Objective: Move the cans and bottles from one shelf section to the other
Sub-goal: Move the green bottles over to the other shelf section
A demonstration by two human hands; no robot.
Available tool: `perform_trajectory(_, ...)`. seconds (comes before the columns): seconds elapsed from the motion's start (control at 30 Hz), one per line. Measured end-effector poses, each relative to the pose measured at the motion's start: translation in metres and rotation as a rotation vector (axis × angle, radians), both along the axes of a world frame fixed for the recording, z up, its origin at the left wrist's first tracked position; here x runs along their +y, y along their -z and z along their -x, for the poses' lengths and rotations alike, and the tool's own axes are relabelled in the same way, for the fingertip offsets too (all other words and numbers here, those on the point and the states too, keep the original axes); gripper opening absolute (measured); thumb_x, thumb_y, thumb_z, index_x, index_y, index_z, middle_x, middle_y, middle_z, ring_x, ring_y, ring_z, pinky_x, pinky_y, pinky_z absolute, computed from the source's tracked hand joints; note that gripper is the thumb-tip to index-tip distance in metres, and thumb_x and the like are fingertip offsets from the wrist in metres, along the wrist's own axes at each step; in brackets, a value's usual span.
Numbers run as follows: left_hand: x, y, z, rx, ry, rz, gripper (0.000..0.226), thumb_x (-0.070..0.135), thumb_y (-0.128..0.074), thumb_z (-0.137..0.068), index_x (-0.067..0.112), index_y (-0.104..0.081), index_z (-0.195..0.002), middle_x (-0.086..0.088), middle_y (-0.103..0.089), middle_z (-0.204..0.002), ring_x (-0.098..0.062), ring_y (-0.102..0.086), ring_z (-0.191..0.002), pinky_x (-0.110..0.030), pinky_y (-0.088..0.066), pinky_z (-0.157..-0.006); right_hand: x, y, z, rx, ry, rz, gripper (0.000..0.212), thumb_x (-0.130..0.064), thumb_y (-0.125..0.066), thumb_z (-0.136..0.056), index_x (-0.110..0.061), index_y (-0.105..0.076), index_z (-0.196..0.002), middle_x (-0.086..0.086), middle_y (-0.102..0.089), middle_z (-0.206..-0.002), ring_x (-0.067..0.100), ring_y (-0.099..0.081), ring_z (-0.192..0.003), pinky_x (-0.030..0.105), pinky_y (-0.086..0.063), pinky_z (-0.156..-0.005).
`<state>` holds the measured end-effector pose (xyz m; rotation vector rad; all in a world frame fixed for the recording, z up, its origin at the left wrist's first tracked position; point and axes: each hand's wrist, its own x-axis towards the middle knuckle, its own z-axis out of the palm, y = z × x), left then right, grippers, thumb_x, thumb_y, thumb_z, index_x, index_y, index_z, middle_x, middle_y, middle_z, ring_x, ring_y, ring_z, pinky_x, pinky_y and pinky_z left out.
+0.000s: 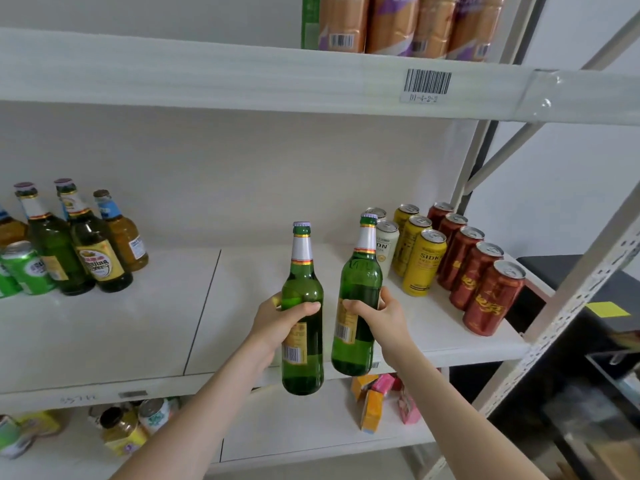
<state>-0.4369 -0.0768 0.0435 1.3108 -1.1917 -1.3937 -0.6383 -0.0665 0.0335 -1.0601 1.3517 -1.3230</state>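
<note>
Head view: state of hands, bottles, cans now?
left hand, grips left green bottle
right hand, grips right green bottle
left green bottle, capped, upright, off shelf
right green bottle, capped, slightly tilted, off shelf
red cans, sealed, upright on shelf
yellow cans, sealed, upright on shelf

one head-worn wide-angle view — faces forward and slightly down, close in front of the middle shelf (104, 341).

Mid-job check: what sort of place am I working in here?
Probably a stockroom or shop storage rack: white metal shelving with a barcode label on its edge, red cans and yellow cans lined up in rows, and a perforated upright.
</note>
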Motion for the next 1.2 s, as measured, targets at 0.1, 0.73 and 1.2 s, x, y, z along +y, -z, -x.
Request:
perform_trajectory(0.1, -0.02, -0.001, 0.009, -0.011, -0.009, 0.003, 0.034, 0.039, -0.082, -0.07, 0.026, -0.066, -0.097, 0.01, -0.074, -0.078, -0.013, -0.07, -0.083, -0.027, -0.05, -0.063, -0.024, 0.003, 0.008, -0.013, -0.018, 0.001, 0.045, -0.023, -0.085, -0.07, -0.024, -0.06, -0.108, 0.003, -0.072, -0.101, 0.02, -0.07, -0.093, 0.033, -0.057, -0.071)
perform_trajectory(0.73, -0.166, 0.01, 0.008, -0.054, -0.009, 0.075, 0.039, 0.03, -0.087, -0.066, 0.026, -0.069, -0.1, 0.006, -0.076, -0.088, -0.013, -0.072, -0.085, -0.03, -0.053, -0.068, -0.183, 0.02, 0.005, -0.003, 0.012, 0.046, 0.053, -0.023, -0.087, -0.066, -0.027, -0.056, -0.109, -0.006, -0.07, -0.104, 0.011, -0.067, -0.096, 0.026, -0.053, -0.07)
perform_trajectory(1.2, -0.205, 0.022, 0.023, -0.034, 0.074, 0.187, 0.063, 0.044, -0.087, -0.045, 0.029, -0.067, -0.103, 0.005, -0.076, -0.094, -0.011, -0.072, -0.085, -0.029, -0.054, -0.071, -0.254, 0.031, 0.011, 0.046, 0.036, 0.095, 0.054, -0.029, -0.088, -0.063, -0.039, -0.05, -0.1, -0.014, -0.063, -0.106, 0.002, -0.059, -0.098, 0.026, -0.045, -0.079)
